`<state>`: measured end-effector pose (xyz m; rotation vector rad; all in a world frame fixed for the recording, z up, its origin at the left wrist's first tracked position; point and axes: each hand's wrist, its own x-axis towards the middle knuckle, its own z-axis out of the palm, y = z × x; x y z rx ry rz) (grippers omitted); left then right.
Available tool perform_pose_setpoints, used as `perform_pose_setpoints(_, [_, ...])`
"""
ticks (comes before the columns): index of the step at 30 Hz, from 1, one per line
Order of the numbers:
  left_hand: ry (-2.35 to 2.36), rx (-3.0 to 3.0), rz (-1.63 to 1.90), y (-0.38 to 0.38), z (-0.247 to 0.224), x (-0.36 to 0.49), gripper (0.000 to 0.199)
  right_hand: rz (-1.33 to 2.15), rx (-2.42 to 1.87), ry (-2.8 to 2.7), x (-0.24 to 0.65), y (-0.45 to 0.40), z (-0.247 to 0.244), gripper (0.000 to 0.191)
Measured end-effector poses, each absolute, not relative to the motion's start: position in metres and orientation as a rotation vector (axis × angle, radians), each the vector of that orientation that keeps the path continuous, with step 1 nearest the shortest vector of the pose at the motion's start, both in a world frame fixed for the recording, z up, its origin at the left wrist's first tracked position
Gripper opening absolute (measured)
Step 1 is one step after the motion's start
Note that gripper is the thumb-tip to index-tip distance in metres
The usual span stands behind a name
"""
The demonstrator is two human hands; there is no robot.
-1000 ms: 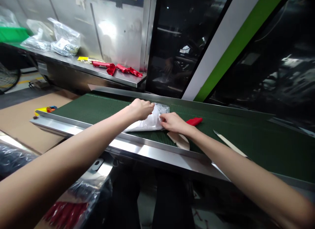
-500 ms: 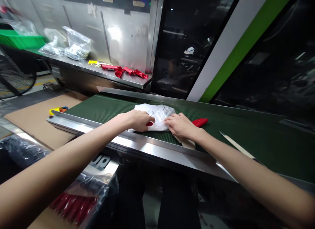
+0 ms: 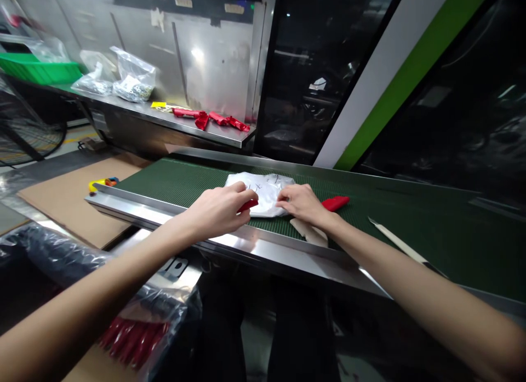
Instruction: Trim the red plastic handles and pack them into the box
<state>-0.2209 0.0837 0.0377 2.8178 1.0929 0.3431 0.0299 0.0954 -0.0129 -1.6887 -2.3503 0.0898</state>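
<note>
A white plastic bag [image 3: 265,198] with black handwritten marks lies on the green ribbed conveyor belt [image 3: 160,179]. My left hand [image 3: 222,209] is closed around a small red object [image 3: 247,205], mostly hidden by the fingers, at the bag's near left side. With bent fingers pinched together, my right hand [image 3: 303,204] grips the bag's right edge. Just beyond that hand lies a red piece [image 3: 337,202]. A beige flat piece [image 3: 309,232] rests under the right wrist, by the belt's near rail.
A pointed tool with a pale handle [image 3: 400,242] lies on the belt at right. Metal rails [image 3: 263,250] edge the belt. Behind, a steel shelf [image 3: 222,135] carries red pieces [image 3: 201,119], clear bags of small parts [image 3: 133,86] and a green bin [image 3: 41,69]. Cardboard [image 3: 74,201] lies left.
My left hand has drawn back slightly toward me and off the bag with the red object, uncovering more of the writing. My right hand stays at the bag's right edge.
</note>
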Motion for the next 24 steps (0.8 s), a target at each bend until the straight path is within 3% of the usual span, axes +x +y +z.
perform_pose_setpoints(4, [1.165, 2.487, 0.732, 0.040, 0.033, -0.228, 0.014, 0.160, -1.561, -2.140, 0.035, 0.068, 0.006, 0.019])
perform_pose_setpoints(9, [1.094, 1.578, 0.980, -0.018, 0.004, -0.213, 0.020, 0.219, -1.483, -1.917, 0.013, -0.006, 0.030, 0.020])
perform_pose_setpoints(13, [0.937, 1.330, 1.018, -0.060, -0.015, -0.196, 0.058, 0.668, -1.291, -1.971, -0.015, -0.080, 0.030, 0.020])
perform_pose_setpoints(14, [0.871, 1.292, 0.983, -0.068, -0.018, -0.193, 0.057, 0.789, -1.275, -1.941, -0.018, -0.095, 0.026, 0.021])
perform_pose_setpoints(18, [0.855, 1.100, 0.780, -0.094, -0.032, -0.192, 0.018, 1.144, -1.415, -1.673, -0.017, -0.134, -0.004, 0.025])
perform_pose_setpoints(24, [1.026, 1.211, 0.666, -0.111, -0.046, -0.200, 0.013, 1.477, -1.511, -1.354, -0.005, -0.148, -0.032, 0.032])
